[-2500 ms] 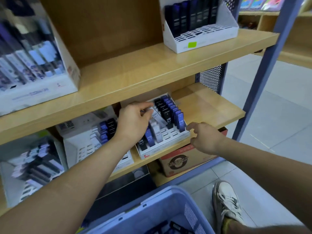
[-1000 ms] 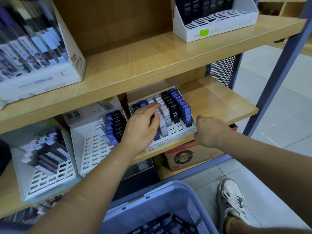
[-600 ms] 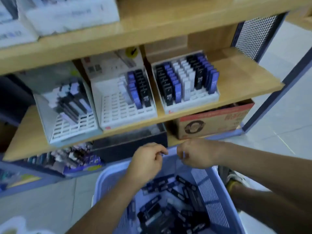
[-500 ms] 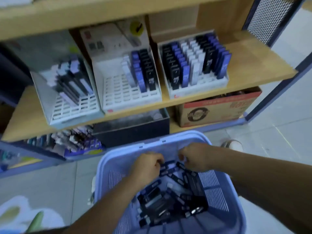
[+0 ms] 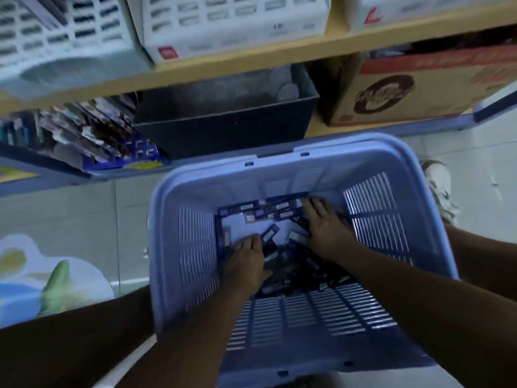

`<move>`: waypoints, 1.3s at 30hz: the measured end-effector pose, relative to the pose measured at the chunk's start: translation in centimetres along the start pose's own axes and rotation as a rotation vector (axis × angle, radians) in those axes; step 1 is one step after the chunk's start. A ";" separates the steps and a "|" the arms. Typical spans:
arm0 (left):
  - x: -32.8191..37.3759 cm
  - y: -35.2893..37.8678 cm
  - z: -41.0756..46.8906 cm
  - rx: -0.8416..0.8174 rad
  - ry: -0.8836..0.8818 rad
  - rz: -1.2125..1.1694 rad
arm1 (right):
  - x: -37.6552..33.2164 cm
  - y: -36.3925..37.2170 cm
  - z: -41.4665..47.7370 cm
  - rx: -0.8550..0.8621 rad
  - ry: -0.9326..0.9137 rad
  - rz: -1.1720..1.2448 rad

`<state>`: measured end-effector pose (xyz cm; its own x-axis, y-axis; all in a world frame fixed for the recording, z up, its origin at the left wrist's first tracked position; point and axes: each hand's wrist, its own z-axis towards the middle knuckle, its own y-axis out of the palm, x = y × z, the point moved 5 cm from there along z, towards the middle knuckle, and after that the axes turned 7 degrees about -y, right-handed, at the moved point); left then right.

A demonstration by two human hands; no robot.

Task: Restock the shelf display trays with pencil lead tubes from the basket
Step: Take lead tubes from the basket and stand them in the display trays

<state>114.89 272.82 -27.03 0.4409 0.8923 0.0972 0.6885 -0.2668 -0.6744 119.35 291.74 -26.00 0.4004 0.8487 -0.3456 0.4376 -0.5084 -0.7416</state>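
While both hands are down in the basket (image 5: 195,175), scooping several pencil lead tubes (image 5: 282,205) lined up one way should make slotting quicker. Left hand (image 5: 246,264) and right hand (image 5: 326,228) lie flat and apart, fingers straight, on the loose tubes strewn over the basket's floor, gripping none visibly.

The basket (image 5: 195,236) is smooth moulded plastic with slotted walls. The shelf (image 5: 251,54) is pale wood, matt. The box (image 5: 436,79) under it is printed cardboard, the dark bin (image 5: 223,130) beside it matt. The floor (image 5: 70,208) tiles are glossy.
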 end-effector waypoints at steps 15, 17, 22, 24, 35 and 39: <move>0.3 0.3 0.5 0.071 0.026 -0.123 | -2.0 3.8 0.2 -0.177 -0.038 -0.087; 0.0 -0.3 0.4 0.073 0.003 -0.163 | -1.6 3.1 0.0 -0.189 0.002 -0.018; 0.0 -2.2 0.1 -0.046 -0.188 -0.764 | -1.9 0.0 -0.7 -0.142 0.234 0.637; 0.8 -3.0 -0.4 -0.128 -0.295 -1.076 | -2.8 -0.3 -1.2 -0.124 0.344 0.960; 5.9 -9.6 -8.3 -0.131 -0.334 -1.715 | -9.4 -4.1 -6.1 0.037 0.265 1.396; 5.8 -11.5 -10.2 -0.065 -0.205 -1.552 | -10.0 -7.1 -8.0 0.118 0.172 1.479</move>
<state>115.40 277.33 -11.30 -0.7748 0.3303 0.5390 0.4031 0.9150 0.0188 118.72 285.68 -12.68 0.5029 -0.4421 -0.7427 -0.5009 -0.8494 0.1664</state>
